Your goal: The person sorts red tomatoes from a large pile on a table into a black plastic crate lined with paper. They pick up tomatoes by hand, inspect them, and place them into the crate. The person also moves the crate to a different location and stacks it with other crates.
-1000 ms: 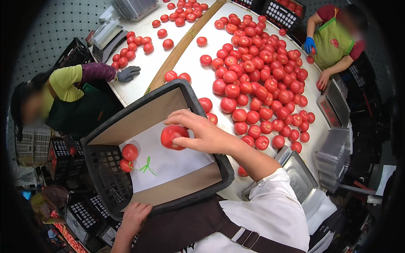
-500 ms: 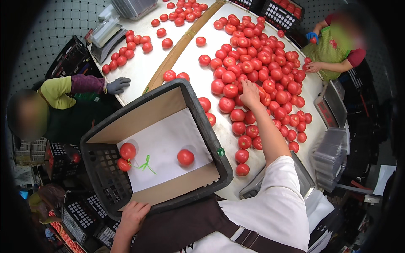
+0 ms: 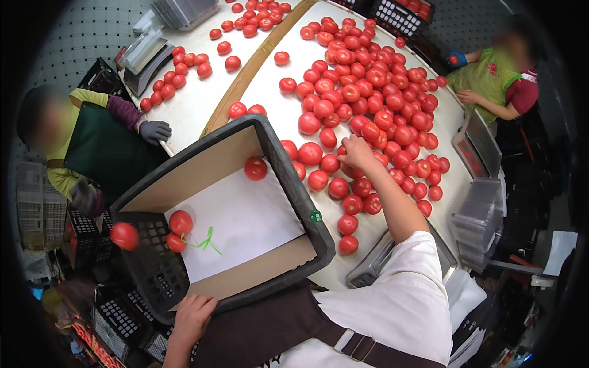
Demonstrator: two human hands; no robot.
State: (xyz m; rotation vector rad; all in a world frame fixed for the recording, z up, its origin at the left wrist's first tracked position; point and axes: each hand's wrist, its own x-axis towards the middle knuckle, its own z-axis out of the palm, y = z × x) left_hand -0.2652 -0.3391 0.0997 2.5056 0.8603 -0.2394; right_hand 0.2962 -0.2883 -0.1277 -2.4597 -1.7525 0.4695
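Fingers of the bare right hand [image 3: 357, 153] curl at the glossy round red tomatoes [image 3: 383, 119] heaped right of the black plastic crate [image 3: 287, 178]; whether they grasp one, I cannot tell. The bare left hand [image 3: 194, 313] clasps the crate's near rim. A blurred red tomato [image 3: 124, 235] at its left rim, if loose, could miss and bruise; reaching into the heap could set others rolling. Beyond the crate: white tabletop [image 3: 261, 86], brown divider strip [image 3: 236, 92], grey tiled floor [image 3: 67, 46].

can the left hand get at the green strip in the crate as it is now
Probably yes: the left hand rests on the near rim of the black crate, whose top is open, and the green strip lies uncovered on the white sheet inside.
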